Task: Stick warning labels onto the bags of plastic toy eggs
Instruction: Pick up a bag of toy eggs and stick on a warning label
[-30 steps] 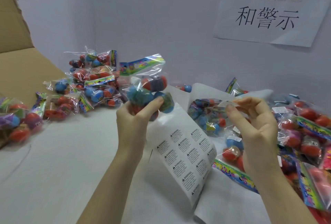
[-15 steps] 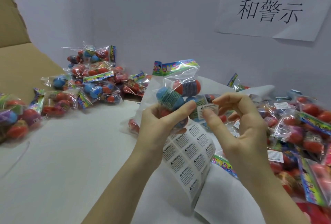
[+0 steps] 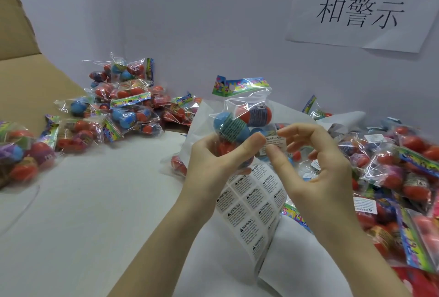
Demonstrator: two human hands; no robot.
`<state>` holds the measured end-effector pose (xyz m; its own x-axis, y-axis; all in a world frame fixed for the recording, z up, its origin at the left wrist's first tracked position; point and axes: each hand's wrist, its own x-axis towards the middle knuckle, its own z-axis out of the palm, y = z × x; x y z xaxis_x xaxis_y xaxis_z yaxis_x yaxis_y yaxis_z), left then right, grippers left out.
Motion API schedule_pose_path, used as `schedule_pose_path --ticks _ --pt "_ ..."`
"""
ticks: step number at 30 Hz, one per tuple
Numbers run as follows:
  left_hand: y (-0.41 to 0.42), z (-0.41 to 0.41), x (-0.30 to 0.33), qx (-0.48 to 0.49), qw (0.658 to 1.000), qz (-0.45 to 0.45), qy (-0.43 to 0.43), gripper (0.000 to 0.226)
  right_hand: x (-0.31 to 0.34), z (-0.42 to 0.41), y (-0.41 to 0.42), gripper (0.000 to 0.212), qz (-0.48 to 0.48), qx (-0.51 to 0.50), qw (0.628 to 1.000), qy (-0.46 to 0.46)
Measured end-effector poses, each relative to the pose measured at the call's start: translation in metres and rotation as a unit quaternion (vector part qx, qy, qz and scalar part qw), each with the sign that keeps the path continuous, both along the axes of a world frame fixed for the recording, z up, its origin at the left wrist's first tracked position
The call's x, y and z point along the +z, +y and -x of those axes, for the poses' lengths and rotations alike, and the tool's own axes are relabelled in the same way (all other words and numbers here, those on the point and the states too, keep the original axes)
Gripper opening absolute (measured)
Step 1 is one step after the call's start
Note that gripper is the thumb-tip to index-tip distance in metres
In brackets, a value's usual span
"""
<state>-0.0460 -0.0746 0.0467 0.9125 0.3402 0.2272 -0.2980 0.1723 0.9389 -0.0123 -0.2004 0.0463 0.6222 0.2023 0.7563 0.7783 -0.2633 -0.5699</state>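
Observation:
My left hand (image 3: 213, 161) grips a clear bag of plastic toy eggs (image 3: 240, 120), upright, with blue and red eggs inside and a colourful header card on top. A small white warning label (image 3: 275, 142) lies against the front of the bag. My right hand (image 3: 316, 166) pinches that label, thumb tip on its lower edge and forefinger at its upper edge. A sheet of warning labels (image 3: 254, 204) hangs curled below my left hand; whether the hand holds it I cannot tell.
Bags of eggs are heaped at the back left (image 3: 123, 109) and far left (image 3: 21, 151). Another heap, some with labels, fills the right side (image 3: 403, 168). A cardboard box flap (image 3: 26, 78) stands at left. A paper sign (image 3: 361, 9) hangs on the wall.
My left hand carried the bag to the right and my right hand brought the peeled label up to it. The label now lies on the bag's front.

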Motion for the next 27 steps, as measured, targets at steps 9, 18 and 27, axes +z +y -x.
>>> schedule_pose_path --ticks 9,18,27 --pt "-0.0009 -0.0013 -0.0009 0.030 0.999 -0.030 -0.019 0.018 0.0009 0.0027 0.0022 0.014 0.031 -0.064 0.997 -0.029" --pt "-0.0062 -0.0007 -0.0022 0.012 1.000 -0.002 -0.017 0.013 0.0031 -0.0004 -0.0001 0.054 -0.175 -0.030 0.970 0.168" --pt "-0.0063 -0.0005 -0.0019 -0.037 0.998 0.054 -0.004 0.030 0.0057 -0.0053 -0.0013 0.023 -0.177 0.155 0.919 0.318"
